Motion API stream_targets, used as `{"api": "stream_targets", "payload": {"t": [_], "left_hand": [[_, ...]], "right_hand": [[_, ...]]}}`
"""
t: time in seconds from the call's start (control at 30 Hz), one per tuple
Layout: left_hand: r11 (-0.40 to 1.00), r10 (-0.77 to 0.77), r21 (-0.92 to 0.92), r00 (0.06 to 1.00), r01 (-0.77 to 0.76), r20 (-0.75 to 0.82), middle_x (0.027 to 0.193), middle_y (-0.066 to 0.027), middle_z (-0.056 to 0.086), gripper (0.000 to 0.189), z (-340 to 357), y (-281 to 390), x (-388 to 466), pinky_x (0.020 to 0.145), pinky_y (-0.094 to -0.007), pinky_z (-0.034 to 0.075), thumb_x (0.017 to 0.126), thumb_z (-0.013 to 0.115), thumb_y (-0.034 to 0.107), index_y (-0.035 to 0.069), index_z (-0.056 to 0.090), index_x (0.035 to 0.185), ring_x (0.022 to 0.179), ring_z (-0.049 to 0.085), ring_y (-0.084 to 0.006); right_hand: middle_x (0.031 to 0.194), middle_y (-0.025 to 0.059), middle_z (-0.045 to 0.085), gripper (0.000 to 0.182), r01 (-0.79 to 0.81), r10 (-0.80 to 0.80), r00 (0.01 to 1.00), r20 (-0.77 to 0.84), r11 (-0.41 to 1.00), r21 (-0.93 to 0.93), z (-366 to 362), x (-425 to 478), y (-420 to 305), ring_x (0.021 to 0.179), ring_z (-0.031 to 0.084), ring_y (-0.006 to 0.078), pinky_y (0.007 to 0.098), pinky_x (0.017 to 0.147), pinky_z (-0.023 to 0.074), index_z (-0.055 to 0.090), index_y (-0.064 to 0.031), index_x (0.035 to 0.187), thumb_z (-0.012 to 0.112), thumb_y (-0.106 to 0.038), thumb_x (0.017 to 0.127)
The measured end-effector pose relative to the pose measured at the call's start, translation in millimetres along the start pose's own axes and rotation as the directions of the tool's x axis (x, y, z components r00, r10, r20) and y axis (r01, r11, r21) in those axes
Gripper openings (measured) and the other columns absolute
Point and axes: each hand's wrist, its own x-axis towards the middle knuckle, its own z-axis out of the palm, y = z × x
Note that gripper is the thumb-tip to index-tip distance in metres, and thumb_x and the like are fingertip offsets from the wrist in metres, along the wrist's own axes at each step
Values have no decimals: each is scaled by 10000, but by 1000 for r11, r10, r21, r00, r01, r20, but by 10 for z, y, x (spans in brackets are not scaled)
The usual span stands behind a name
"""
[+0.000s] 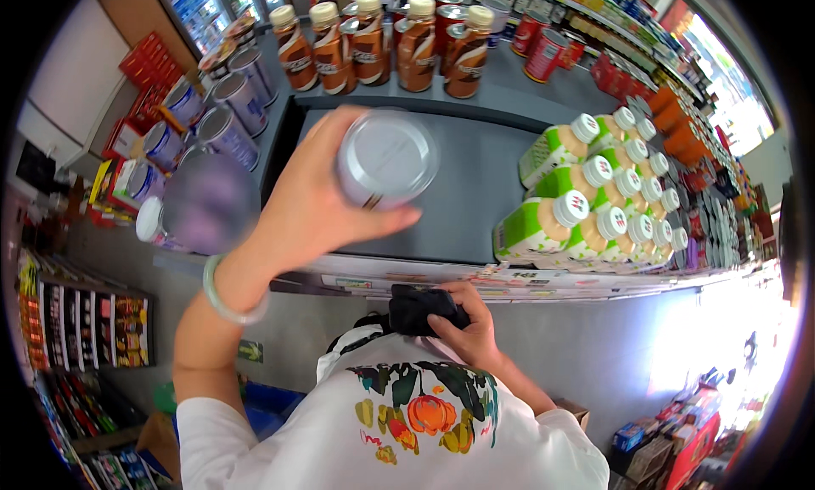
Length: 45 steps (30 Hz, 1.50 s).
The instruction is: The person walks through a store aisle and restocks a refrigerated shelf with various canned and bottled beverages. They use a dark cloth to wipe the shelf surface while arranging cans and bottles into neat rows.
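My left hand (pixel 318 197), with a pale bangle at its wrist, is raised over the grey shelf top (pixel 465 172). Its thumb and fingers curl round a pale can (pixel 388 159), whose round silvery end faces up towards me. Near my waist, my right hand (pixel 471 324) grips a dark bundle (pixel 423 308), perhaps a cloth or pouch. Brown Nescafé bottles (pixel 417 51) with cream caps stand upright in a row beyond the can. White-capped bottles in green-and-white carriers (pixel 554 229) are packed together right of the bare shelf part.
Purple-and-silver cans (pixel 229 137) stand on the left, beside a blurred purple shape (pixel 213 203). Red cans (pixel 546 56) lie beyond the raised ledge. Below the shelf's front edge (pixel 407 270) is the grey floor (pixel 560 343). A blue crate (pixel 270 404) sits behind my left arm.
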Motion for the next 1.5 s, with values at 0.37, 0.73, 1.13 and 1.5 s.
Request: {"api": "stream_targets", "payload": {"t": [0.37,0.73,1.13,1.5], "left_hand": [[748,310,554,931,-365,195,968,-171,684,622,889,415,2152,1104,-526,259,621,809,470,55,629,1047,991,633,-350],[482,112,813,943,-328,314,987,-61,711,692,1486,-59,2503,1156,-518,144,601,765,571,152,640,1138,1028,646,-284],[268,387,833,846,-484,367,1082,-164,646,596,1053,131,2269,1102,-504,272,648,798,437,73,631,1090,1140,564,-304],[951,210,-310,721,7,660,1445,-227,348,1114,564,545,-324,1101,-433,333,649,885,420,21,242,1466,1330,398,-376]], "right_hand": [[1118,140,591,200,-77,59,958,-279,995,-55,-161,-514,-93,1000,582,230,328,890,441,614,9,954,713,-6,780],[1093,142,606,231,-96,62,891,-451,994,-55,-259,-734,-62,985,603,244,321,853,474,628,7,954,741,-23,755],[1084,131,617,218,-94,55,925,-377,992,-87,-176,-514,-196,951,618,239,318,813,490,632,-7,938,752,-37,759],[1289,142,427,420,168,-137,985,-103,890,424,-119,92,-794,1170,464,246,373,1007,354,406,18,1284,567,-186,954]]}}
